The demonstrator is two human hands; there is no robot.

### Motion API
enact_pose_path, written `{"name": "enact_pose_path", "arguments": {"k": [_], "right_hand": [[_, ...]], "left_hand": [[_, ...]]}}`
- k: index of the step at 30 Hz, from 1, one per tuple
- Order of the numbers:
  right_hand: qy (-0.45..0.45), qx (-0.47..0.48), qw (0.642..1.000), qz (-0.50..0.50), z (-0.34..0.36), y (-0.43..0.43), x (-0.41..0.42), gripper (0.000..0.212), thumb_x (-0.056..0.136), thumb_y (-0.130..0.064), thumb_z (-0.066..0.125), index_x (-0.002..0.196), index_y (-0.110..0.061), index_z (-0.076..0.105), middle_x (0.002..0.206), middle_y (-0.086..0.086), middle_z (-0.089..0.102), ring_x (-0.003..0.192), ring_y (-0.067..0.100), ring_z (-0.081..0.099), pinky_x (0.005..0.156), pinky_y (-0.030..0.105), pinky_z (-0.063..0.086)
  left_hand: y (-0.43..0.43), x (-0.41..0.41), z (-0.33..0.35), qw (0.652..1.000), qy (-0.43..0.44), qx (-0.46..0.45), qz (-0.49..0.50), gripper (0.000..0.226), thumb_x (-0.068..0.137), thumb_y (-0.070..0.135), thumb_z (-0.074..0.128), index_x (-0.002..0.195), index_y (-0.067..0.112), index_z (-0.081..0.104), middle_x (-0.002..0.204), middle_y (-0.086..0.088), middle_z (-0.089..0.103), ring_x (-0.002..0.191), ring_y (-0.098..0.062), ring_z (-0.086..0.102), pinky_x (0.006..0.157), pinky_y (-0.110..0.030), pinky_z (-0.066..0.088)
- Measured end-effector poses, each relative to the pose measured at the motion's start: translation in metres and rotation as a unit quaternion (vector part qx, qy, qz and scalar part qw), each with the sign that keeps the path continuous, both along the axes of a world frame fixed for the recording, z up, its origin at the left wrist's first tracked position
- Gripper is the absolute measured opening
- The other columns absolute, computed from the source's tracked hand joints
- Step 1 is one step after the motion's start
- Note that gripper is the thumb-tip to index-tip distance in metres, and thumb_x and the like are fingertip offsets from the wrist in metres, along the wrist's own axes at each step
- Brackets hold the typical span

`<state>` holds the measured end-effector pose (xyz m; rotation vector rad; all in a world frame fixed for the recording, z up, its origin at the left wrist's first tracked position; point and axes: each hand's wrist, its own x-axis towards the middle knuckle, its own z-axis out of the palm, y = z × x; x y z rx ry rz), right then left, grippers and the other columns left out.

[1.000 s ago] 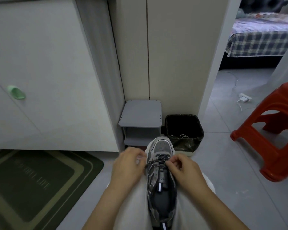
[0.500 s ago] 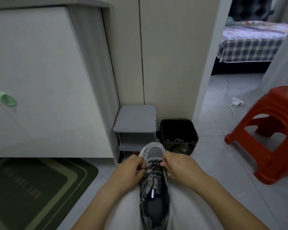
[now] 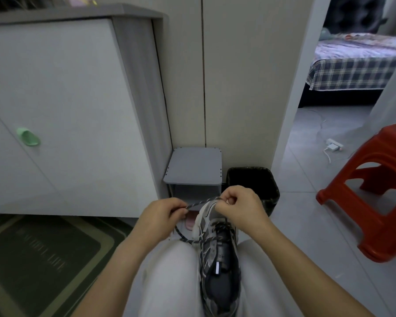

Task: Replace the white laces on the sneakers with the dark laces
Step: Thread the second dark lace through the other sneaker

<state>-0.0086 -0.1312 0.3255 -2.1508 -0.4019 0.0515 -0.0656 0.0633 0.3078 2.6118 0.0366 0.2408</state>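
The gray sneaker (image 3: 220, 252) lies between my knees, toe pointing toward the far black bin (image 3: 253, 177). Just above the toe, my left hand (image 3: 162, 216) and right hand (image 3: 238, 207) each pinch the dark lace (image 3: 201, 203), taut between them. Its slack loops down the shoe's left side, seemingly into a blurred eyelet.

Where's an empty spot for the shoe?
Bare floor lies between the bin and the red stool; the grey shelf is bare on top. Crowded at the lap: left hand and right hand pinch the dark lace over the sneaker.
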Motion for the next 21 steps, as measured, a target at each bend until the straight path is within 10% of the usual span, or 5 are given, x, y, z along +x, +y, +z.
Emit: {"name": "enact_pose_path", "arguments": {"k": [9, 15, 18, 21], "right_hand": [[0.076, 0.223, 0.971, -0.029, 0.031, 0.004, 0.002, 0.017, 0.08, -0.006, 0.058, 0.065, -0.007, 0.053, 0.052, -0.001, 0.039, 0.048, 0.008, 0.033, 0.043, 0.012, 0.033], [0.05, 0.138, 0.989, 0.033, 0.037, 0.015, 0.003, 0.006, 0.085, -0.019, 0.066, 0.087, -0.015, 0.071, 0.074, -0.003, 0.064, 0.07, 0.008, 0.058, 0.074, 0.023, 0.052], [0.011, 0.003, 0.996, 0.093, 0.028, 0.017, 0.0, 0.024, 0.086, -0.025, 0.065, 0.11, -0.022, 0.069, 0.091, -0.009, 0.07, 0.086, 0.004, 0.063, 0.087, 0.025, 0.051], [-0.057, -0.083, 0.991, 0.085, 0.016, 0.003, -0.003, 0.017, 0.087, -0.033, 0.062, 0.101, -0.026, 0.068, 0.084, -0.015, 0.063, 0.08, 0.002, 0.059, 0.08, 0.025, 0.051]], "left_hand": [[0.017, -0.009, -0.029, 0.996, 0.022, -0.032, 0.077, 0.014, 0.094, 0.02, 0.053, 0.095, 0.017, 0.067, 0.071, 0.015, 0.057, 0.063, 0.001, 0.051, 0.055, -0.01, 0.033], [0.0, -0.013, -0.027, 0.997, 0.023, 0.038, 0.065, 0.019, 0.094, 0.026, 0.054, 0.086, 0.015, 0.067, 0.076, 0.005, 0.059, 0.073, -0.012, 0.055, 0.064, -0.025, 0.039], [-0.023, -0.016, -0.018, 0.982, 0.039, -0.168, 0.071, 0.016, 0.092, 0.014, 0.058, 0.077, 0.009, 0.064, 0.063, 0.0, 0.063, 0.055, -0.008, 0.061, 0.056, -0.023, 0.049], [-0.039, -0.017, -0.011, 0.888, 0.057, -0.444, 0.105, 0.004, 0.087, -0.007, 0.057, 0.09, -0.006, 0.061, 0.066, -0.013, 0.063, 0.05, -0.007, 0.062, 0.048, -0.018, 0.05]]}}
